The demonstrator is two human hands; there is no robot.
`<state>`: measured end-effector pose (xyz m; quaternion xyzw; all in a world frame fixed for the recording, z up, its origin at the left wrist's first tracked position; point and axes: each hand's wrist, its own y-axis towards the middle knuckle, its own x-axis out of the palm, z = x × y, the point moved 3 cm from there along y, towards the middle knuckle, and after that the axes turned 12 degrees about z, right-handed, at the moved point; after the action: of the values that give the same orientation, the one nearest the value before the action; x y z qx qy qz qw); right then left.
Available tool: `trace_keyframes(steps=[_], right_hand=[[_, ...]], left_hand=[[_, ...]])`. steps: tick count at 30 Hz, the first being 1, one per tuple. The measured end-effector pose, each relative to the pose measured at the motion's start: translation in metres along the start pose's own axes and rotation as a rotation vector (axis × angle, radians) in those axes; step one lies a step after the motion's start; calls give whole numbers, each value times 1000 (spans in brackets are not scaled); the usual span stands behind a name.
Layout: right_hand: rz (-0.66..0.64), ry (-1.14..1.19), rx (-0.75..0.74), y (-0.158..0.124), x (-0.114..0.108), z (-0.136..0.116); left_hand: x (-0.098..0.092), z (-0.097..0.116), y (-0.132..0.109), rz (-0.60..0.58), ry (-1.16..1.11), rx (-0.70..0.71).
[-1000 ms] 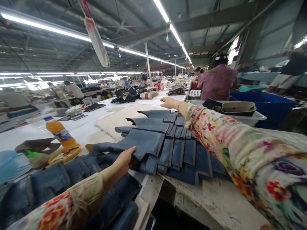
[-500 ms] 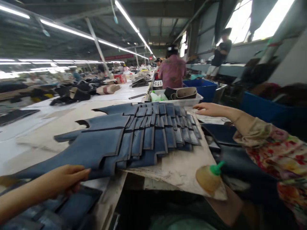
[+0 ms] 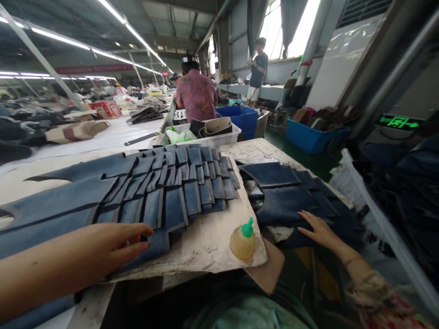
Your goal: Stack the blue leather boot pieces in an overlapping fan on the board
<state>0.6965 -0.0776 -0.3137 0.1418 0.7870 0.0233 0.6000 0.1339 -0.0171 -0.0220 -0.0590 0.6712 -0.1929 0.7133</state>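
Blue felt-like cut pieces [image 3: 164, 192] under left hand [image 3: 113, 244]

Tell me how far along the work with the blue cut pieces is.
Done: a fanned row of blue leather-like cut pieces lies overlapped on the stained board. In hand: left hand rests on its near end; right hand lies flat on a second, darker blue stack. That stack is not fanned.

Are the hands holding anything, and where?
Nothing is gripped. The left hand lies flat on the near edge of the fanned blue pieces; the right hand presses flat on the near part of the dark pile.
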Motion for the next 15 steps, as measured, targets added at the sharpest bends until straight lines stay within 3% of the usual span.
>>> trace_keyframes(steps=[5,10,13,15], right_hand=[[37,25,-102,20,1,-17],[63,29,-157,46,9,-9],[123,-9,67,85,-27,13],[316,-64,103,116,-72,9]], left_hand=[[-7,47,-7,-36,69,181],[-8,43,-25,-11,93,209],[-9,27,-38,-5,116,171],[-12,17,-47,-3,132,136]])
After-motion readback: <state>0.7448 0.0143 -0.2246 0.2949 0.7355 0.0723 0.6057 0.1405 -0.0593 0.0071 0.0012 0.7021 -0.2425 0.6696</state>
